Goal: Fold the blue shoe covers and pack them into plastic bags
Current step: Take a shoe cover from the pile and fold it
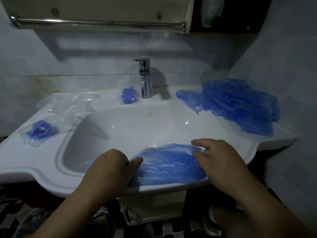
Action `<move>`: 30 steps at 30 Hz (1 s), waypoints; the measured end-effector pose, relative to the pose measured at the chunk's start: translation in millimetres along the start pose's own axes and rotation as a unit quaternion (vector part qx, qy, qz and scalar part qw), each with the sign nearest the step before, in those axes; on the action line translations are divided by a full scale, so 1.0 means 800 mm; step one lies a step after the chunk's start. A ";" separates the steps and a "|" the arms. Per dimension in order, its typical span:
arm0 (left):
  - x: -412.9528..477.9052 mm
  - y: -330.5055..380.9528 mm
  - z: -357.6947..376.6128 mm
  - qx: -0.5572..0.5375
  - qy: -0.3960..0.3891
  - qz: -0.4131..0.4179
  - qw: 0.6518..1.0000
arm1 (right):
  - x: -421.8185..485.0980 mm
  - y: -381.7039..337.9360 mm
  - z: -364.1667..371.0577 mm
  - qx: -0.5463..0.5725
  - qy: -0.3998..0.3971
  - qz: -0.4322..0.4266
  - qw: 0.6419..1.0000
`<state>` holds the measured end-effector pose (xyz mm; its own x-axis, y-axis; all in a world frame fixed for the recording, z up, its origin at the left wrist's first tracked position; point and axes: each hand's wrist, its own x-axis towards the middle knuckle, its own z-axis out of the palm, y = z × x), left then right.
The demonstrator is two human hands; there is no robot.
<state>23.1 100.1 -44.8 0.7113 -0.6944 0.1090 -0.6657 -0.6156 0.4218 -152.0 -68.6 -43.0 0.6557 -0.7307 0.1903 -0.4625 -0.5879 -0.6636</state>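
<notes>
A blue shoe cover (pixel 169 164) lies spread flat on the front rim of the white sink (pixel 51 166). My left hand (pixel 110 166) holds its left end, thumb on top and fingers curled under the edge. My right hand (pixel 218 157) rests on its right end with relaxed fingers touching the plastic. A heap of loose blue shoe covers (pixel 238 103) sits on the right of the sink. Two packed plastic bags lie on the sink: one (pixel 40 130) at the left, one (pixel 129 96) beside the tap. Empty clear bags (pixel 72 103) lie at the back left.
A chrome tap (pixel 145 78) stands at the back centre, above the basin (pixel 137 127). A metal towel rail (pixel 96 24) runs under a cabinet overhead. Tiled walls close in the back and right. A checked floor and shoes show below the sink.
</notes>
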 end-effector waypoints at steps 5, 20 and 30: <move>-0.006 0.002 -0.005 -0.038 0.117 0.051 0.991 | -0.001 -0.010 0.004 -0.046 0.003 -0.006 0.999; -0.035 0.042 0.033 0.079 -0.011 0.249 0.965 | 0.001 -0.016 0.004 -0.127 0.041 0.022 0.991; -0.030 0.030 0.039 0.087 -0.013 0.330 0.940 | -0.017 -0.053 0.042 -0.086 -0.188 -0.252 0.945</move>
<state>-17.2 90.2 -65.5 0.1272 -0.9538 0.2722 -0.9882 -0.0984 0.1170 -121.0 -22.3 -42.1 0.9696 -0.1862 0.1587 -0.1037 -0.9002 -0.4230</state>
